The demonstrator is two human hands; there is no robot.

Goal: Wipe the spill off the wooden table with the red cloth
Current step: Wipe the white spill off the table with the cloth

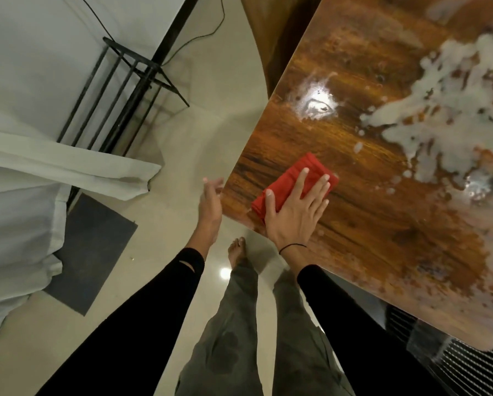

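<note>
A folded red cloth (289, 178) lies near the corner of the glossy wooden table (362, 224). My right hand (295, 208) lies flat on it, fingers spread, pressing it onto the wood. A large whitish spill (445, 115) spreads across the table further in, to the upper right of the cloth, with small droplets between them. My left hand (211, 205) hovers just off the table's left edge, fingers apart and holding nothing.
A black metal rack (125, 90) stands on the pale tiled floor to the left. White fabric (53, 170) drapes over a bed at left, with a dark mat (94, 252) below it. My legs and a bare foot (238, 251) are beneath the table corner.
</note>
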